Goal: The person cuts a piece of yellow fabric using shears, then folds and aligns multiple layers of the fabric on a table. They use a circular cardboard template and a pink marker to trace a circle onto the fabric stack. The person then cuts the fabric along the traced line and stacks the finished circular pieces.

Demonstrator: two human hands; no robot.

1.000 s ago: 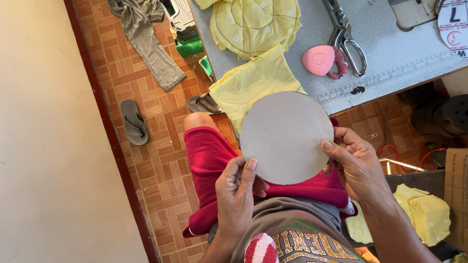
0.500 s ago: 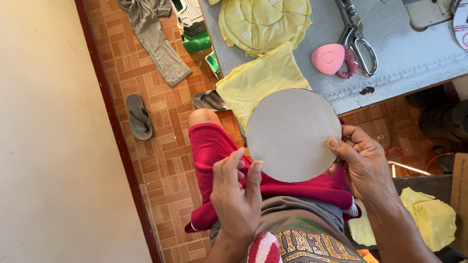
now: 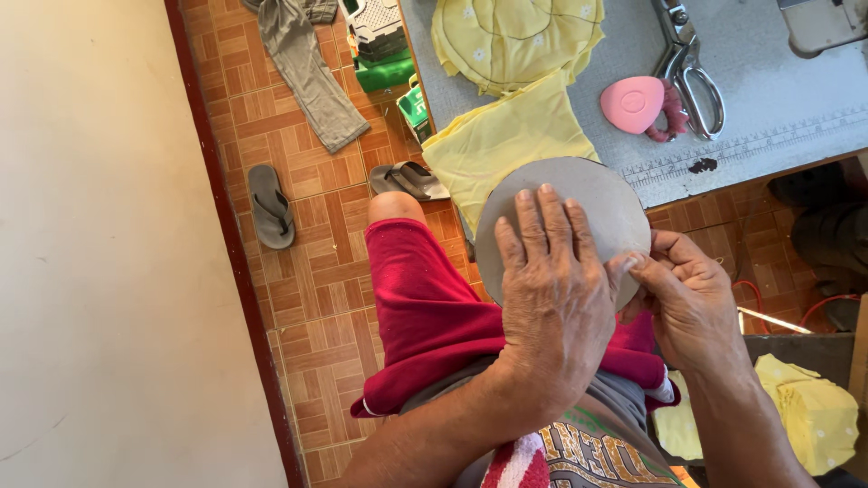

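1. Grey worktable (image 3: 778,108) across the top right, with a printed ruler strip along its near edge.
2. Red shorts (image 3: 425,316) over the lap, above a brick-patterned tile floor (image 3: 298,298).
3. Round grey cardboard disc (image 3: 588,194) held over the lap, its far edge just at the table's edge, overlapping a yellow cloth (image 3: 506,140) that hangs off the table.
4. Left hand (image 3: 551,298) laid flat on the disc, fingers spread, palm pressing down.
5. Right hand (image 3: 692,303) at the disc's right rim, thumb and fingertips pinching the edge.
6. Stack of round yellow fabric pieces (image 3: 515,36) on the table's far left.
7. Green box-shaped packages (image 3: 389,68) on the floor beside the table.
8. Metal scissors (image 3: 692,68) beside a pink heart-shaped chalk holder (image 3: 633,102).
9. Grey sandals (image 3: 269,204) on the tiles.
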